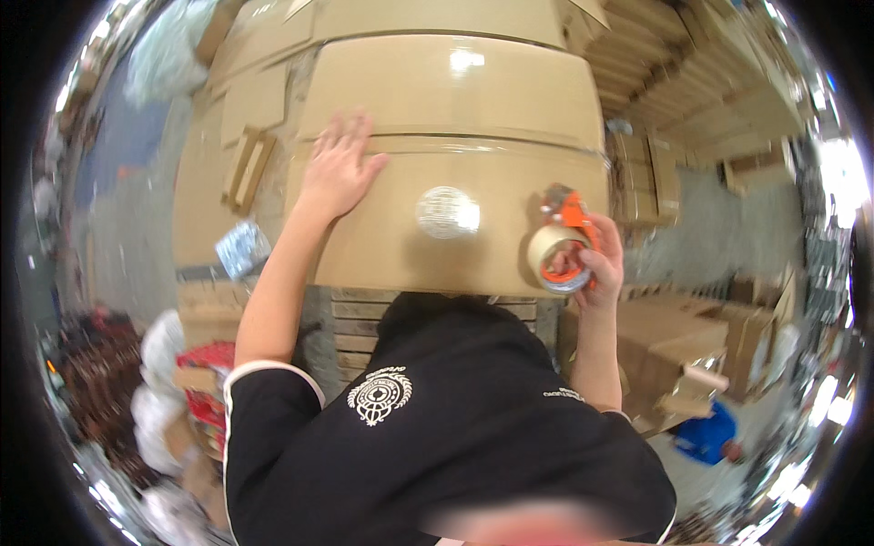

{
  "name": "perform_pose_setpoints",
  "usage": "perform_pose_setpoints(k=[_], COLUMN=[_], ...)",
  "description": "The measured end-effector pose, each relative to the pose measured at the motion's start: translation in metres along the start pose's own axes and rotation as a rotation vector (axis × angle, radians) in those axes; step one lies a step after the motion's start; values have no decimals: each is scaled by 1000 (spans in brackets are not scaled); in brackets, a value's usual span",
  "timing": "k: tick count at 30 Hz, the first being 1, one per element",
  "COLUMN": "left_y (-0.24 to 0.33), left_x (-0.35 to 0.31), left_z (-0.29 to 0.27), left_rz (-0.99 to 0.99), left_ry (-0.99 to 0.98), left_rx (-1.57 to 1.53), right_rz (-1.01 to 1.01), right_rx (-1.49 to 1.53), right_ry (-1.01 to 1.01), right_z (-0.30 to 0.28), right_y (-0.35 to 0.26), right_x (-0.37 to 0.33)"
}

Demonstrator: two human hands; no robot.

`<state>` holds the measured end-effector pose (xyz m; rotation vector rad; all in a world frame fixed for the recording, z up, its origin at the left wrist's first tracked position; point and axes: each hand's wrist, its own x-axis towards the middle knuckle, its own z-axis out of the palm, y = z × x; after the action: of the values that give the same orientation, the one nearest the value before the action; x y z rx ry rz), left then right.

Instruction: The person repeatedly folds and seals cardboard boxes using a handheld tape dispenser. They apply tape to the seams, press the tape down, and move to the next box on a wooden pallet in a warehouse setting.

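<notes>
A large cardboard box (382, 246) lies in front of me, its two top flaps meeting along a seam that runs left to right. My left hand (339, 168) rests flat near the left end of this seam, fingers stretched toward the far flap (410, 86). At the near right corner of the box, my right hand (601, 259) grips an orange tape dispenser (575, 217) loaded with a roll of tape (549, 247). A round printed mark (446, 212) shows on the near flap, between my hands.
Left of the box lie a narrow folded cardboard piece (248, 170) and a small pale-blue packet (243, 248). Cardboard stacks (719, 82) stand at the far right. More boxes (665, 337) and a blue item (707, 434) are nearer on the right. Wooden slats (355, 332) show below the box.
</notes>
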<state>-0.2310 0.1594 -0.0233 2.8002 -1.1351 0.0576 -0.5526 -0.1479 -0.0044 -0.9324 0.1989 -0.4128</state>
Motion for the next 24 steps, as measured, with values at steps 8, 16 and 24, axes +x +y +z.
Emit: perform_pose_setpoints(k=[8, 16, 24], left_y=[-25, -34, -36], left_x=[0, 7, 10], left_z=[18, 4, 13], left_rz=[86, 78, 83], left_ry=[39, -112, -53], left_rx=[-177, -281, -379], right_rz=[-106, -48, 560], right_rx=[-756, -1729, -2196], right_ry=[-364, -1108, -1908], right_z=[189, 469, 579], right_y=[8, 150, 283], right_x=[167, 300, 330])
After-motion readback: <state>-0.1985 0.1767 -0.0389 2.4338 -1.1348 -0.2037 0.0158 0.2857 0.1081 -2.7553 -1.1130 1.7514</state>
